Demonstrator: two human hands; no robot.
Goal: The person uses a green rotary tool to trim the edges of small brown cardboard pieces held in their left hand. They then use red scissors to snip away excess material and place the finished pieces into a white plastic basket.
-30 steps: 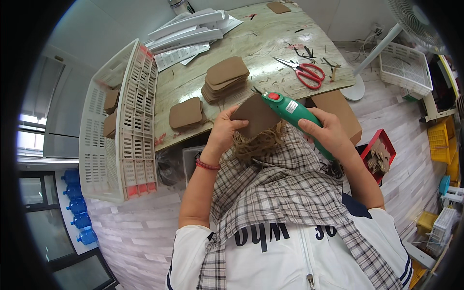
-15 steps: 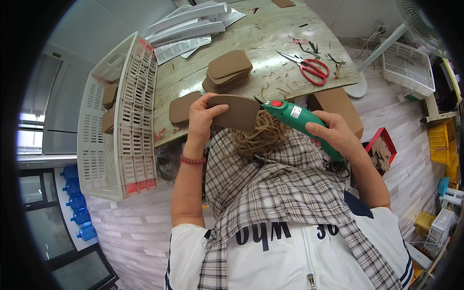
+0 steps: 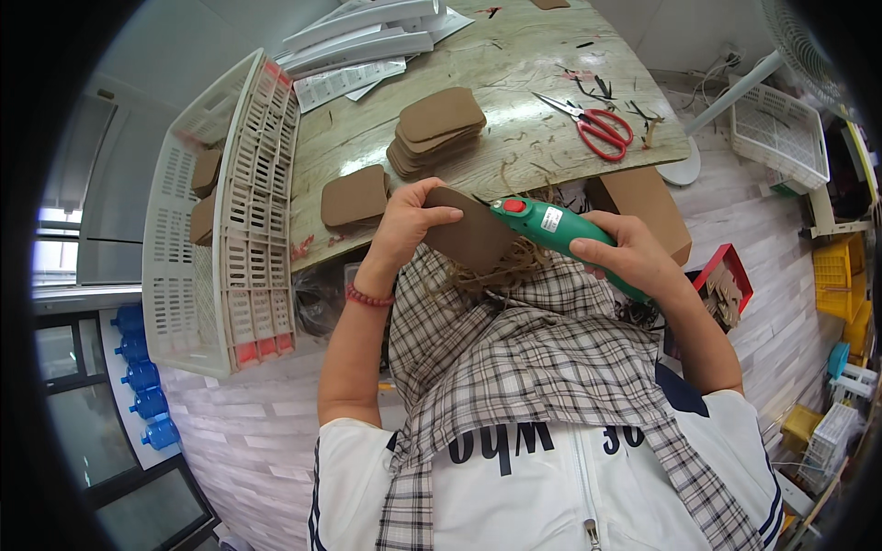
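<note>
My left hand (image 3: 412, 222) pinches a brown rounded pad (image 3: 470, 230) between thumb and fingers, holding it tilted above my lap. Wrapped around a green electric cutter (image 3: 560, 230) with a red button is my right hand (image 3: 629, 253). The cutter's dark tip meets the pad's upper right edge. Below the pad, a tangle of thin brown trimmings (image 3: 496, 266) lies on my checked apron (image 3: 514, 349). Beyond my hands, a stack of similar pads (image 3: 439, 118) sits on the table (image 3: 514, 78), and another pad (image 3: 355, 196) lies by the near edge.
Red-handled scissors (image 3: 602, 133) rest at the table's right among dark scraps. White papers (image 3: 358, 50) are piled at the far left. A white plastic crate (image 3: 262, 220) holding brown pads stands left of the table. A cardboard box (image 3: 643, 211) and a red box of scraps (image 3: 724, 286) are at right.
The pad has turned in my left hand, its right end swinging downward. The cutter has shifted slightly left, its tip now along the pad's upper edge.
</note>
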